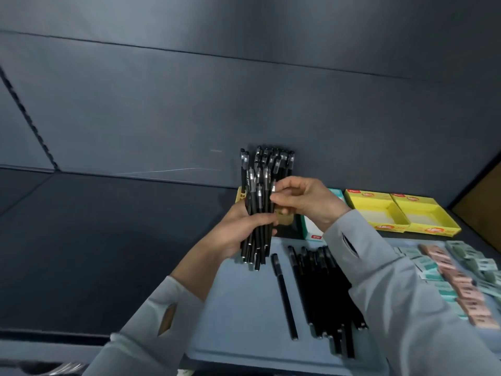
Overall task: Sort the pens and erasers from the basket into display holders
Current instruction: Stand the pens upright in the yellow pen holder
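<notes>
My left hand point(241, 226) grips an upright bundle of black pens point(264, 169) around its lower half. My right hand point(303, 202) pinches one pen of that bundle near its middle. Under the hands, a blue tray point(244, 321) carries one loose black pen point(283, 294) and a row of several more black pens point(325, 294). Erasers point(458, 272) in green and pink wrappers lie heaped at the tray's right end. A tan holder point(241, 195) stands partly hidden behind the bundle.
Two open yellow display boxes point(401, 213) sit side by side at the back right. A white and teal box point(311, 229) stands between them and the tan holder, mostly behind my right wrist. Dark tabletop point(95, 240) and a dark wall fill the left and back.
</notes>
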